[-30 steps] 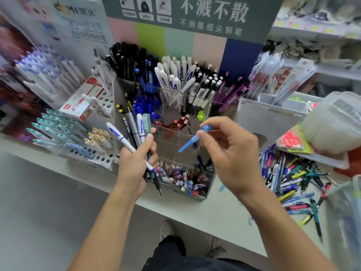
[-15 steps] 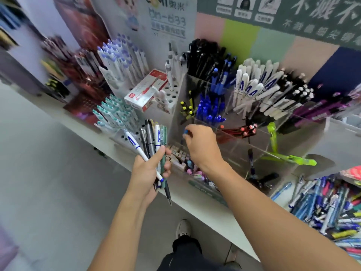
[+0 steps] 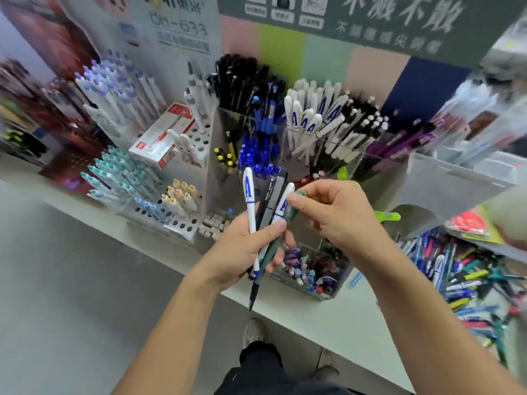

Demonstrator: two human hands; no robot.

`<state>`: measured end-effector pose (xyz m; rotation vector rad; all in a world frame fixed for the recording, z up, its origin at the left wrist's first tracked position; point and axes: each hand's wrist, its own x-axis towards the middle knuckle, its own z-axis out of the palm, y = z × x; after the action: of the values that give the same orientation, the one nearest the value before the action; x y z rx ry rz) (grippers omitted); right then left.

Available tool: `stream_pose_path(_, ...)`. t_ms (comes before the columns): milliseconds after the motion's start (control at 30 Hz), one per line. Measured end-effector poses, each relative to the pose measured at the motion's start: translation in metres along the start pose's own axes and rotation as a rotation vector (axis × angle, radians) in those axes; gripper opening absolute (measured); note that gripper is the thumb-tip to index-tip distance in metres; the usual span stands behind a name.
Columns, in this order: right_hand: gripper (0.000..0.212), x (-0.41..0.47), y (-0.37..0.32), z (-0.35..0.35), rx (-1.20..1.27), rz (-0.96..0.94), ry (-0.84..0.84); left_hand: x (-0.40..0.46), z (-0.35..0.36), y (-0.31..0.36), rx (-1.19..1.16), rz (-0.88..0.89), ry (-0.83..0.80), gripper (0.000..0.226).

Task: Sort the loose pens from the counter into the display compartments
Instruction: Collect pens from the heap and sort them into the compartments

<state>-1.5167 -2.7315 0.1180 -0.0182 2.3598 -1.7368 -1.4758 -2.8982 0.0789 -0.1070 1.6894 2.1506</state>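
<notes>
Back from the blue pens' compartment, the right hand [image 3: 338,216] now meets the left hand [image 3: 245,249] in front of the clear display [image 3: 310,155]. Nearest, the left fingers are curled around a bundle of pens [image 3: 266,220]: two white ones with blue marks, a black one and a dark green pen [image 3: 292,208], tips pointing down past the palm. Just above those fingers, the right thumb and forefinger pinch the green pen's upper end. Below the right fingers sits a front compartment of small mixed items. Right of that wrist, the loose pens [image 3: 467,272] lie heaped on the counter [image 3: 336,317]. Beyond the fingertips stand blue pens [image 3: 258,155], then white capped pens [image 3: 312,115].
</notes>
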Motion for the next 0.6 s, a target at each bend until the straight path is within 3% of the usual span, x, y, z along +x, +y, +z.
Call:
stream_pose_path(100, 0.018, -0.012, -0.002, -0.031, 0.159, 0.016, 0.114, 0.005, 0.022, 0.000, -0.109, -0.032, 0.096, 0.027)
stream_pose_path(233, 0.006, -0.032, -0.015, -0.064, 0.336, -0.213, 0.287, 0.005, 0.016, -0.010, -0.106, 0.010, 0.236, 0.010)
stream_pose_path(433, 0.015, -0.025, 0.019, 0.002, -0.108, -0.386, 0.214, -0.014, -0.031, -0.021, -0.338, 0.083, 0.532, 0.018)
stream_pose_path(600, 0.016, 0.011, 0.049, 0.069, -0.449, -0.487, 0.079, -0.021, -0.047, -0.025, -0.479, 0.064, 0.518, 0.017)
